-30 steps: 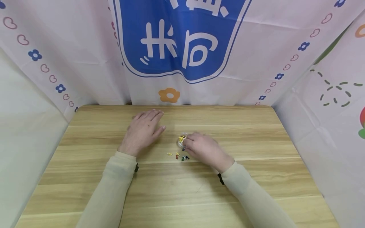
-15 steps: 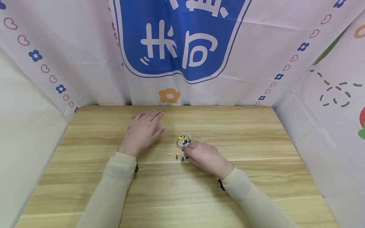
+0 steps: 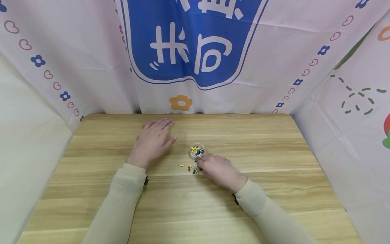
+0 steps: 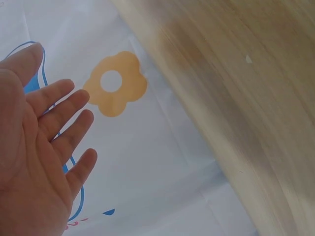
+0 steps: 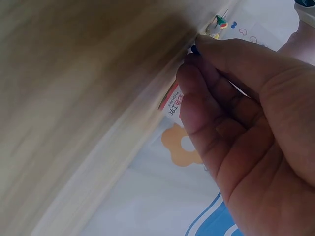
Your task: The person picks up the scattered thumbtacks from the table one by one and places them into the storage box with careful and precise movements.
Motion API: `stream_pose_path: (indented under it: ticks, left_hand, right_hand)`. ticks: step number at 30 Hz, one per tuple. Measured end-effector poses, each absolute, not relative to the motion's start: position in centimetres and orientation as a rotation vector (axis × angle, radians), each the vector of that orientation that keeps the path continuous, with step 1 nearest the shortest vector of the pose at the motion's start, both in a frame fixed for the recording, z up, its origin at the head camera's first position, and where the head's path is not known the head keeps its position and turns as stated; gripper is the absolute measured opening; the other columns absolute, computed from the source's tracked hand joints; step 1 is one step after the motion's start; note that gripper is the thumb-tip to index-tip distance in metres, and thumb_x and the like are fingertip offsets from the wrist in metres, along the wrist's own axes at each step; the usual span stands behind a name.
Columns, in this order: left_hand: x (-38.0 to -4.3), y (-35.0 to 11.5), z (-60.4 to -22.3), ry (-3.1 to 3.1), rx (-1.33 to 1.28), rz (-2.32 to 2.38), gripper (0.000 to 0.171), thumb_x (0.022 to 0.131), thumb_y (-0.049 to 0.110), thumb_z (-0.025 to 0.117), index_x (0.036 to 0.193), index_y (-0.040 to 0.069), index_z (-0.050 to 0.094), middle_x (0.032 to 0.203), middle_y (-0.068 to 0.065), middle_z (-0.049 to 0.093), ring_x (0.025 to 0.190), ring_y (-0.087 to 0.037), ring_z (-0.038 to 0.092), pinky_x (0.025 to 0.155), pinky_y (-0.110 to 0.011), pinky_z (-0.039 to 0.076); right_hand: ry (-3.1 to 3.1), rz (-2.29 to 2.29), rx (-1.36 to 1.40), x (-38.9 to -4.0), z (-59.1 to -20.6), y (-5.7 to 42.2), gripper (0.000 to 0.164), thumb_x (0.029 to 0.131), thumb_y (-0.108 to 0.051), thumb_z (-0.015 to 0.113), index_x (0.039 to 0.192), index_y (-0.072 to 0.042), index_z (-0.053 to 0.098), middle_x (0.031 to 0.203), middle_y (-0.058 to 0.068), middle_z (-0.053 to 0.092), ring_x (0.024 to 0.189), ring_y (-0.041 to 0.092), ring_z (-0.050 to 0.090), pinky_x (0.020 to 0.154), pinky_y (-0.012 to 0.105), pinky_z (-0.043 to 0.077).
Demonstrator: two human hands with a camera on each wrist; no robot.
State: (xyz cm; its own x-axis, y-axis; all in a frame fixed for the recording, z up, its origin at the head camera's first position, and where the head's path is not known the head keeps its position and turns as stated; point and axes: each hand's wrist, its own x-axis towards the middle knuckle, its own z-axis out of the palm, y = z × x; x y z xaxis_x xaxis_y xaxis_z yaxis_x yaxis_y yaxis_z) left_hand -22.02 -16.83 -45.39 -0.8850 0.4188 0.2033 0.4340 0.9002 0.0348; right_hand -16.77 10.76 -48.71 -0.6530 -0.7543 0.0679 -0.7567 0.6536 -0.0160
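Observation:
My right hand [image 3: 222,171] is low over the table beside a small clear round container [image 5: 172,102], whose label reads push pins. Between its thumb and fingertips it pinches a dark blue push pin [image 5: 194,49], mostly covered by the fingers. Yellow, white and dark push pins [image 3: 194,149] fill the container. In front of it lie loose pins: a yellow push pin [image 3: 181,165], a red push pin [image 3: 189,169] and a green push pin [image 3: 195,171] among them. To the left, my left hand [image 3: 152,140] rests on the table with fingers extended, holding nothing.
The wooden table [image 3: 170,210] has its back edge against a hanging white cloth [image 3: 243,98] with a blue printed panel. More cloth stands along the left and right sides. Dark straps show at both wrists.
My right hand has moved from over the container toward the loose pins just in front of it, uncovering the container's contents. The left hand stays where it was.

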Motion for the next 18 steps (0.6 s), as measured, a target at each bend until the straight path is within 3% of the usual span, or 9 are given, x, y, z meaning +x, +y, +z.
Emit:
stream_pose_path:
  ticks: [12, 18]
  left_hand:
    - [-22.14, -16.6, -45.48, -2.87, -0.677, -0.115, 0.066, 0.105, 0.054, 0.049, 0.154, 0.01, 0.049, 0.157, -0.01, 0.049, 0.147, -0.031, 0.04, 0.122, -0.053, 0.029]
    - [-22.03, -16.03, -45.65, -2.905, -0.657, -0.14, 0.069, 0.105, 0.054, 0.049, 0.158, 0.01, 0.043, 0.161, -0.012, 0.043, 0.149, -0.032, 0.036, 0.124, -0.054, 0.024]
  right_hand:
    - [-2.814, 0.09, 1.273, -16.96, -48.85, 11.11, 0.016, 0.1, -0.013, 0.063, 0.088, -0.02, 0.072, 0.09, -0.009, 0.068, 0.073, 0.01, 0.061, 0.057, 0.027, 0.056]
    - [-2.782, 0.086, 1.298, -17.25, -48.63, 11.25, 0.012, 0.099, -0.013, 0.063, 0.1, -0.017, 0.075, 0.093, -0.006, 0.07, 0.077, 0.009, 0.064, 0.059, 0.023, 0.057]
